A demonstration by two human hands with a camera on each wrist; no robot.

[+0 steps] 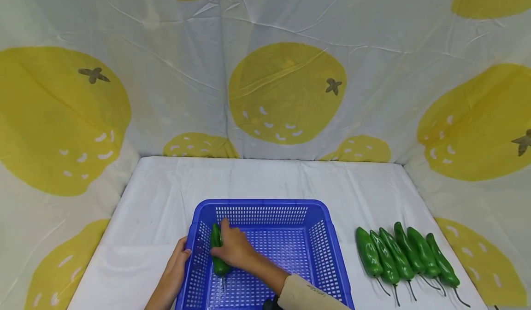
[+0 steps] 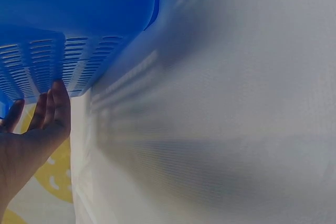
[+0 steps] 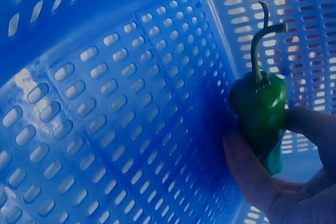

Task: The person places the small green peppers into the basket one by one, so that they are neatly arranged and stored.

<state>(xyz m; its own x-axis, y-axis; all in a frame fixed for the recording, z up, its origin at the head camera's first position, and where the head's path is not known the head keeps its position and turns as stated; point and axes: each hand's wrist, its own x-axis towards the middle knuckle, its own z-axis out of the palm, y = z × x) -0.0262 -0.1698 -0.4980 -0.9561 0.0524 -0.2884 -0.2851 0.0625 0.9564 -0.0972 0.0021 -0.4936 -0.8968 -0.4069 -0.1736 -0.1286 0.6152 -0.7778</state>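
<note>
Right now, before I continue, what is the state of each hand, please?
Left hand: open, touching the outside of the blue basket.
Right hand: closed, holding a green pepper inside the basket.

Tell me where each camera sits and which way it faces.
Head: worn on the head, facing forward and down at the blue basket; left hand, right hand and a sleeve show.
Left wrist: worn there, facing the basket's outer wall and white cloth; left hand shows.
Right wrist: worn there, facing inside the basket; right hand shows, pinching a green pepper.
Head and right wrist share that pepper.
</note>
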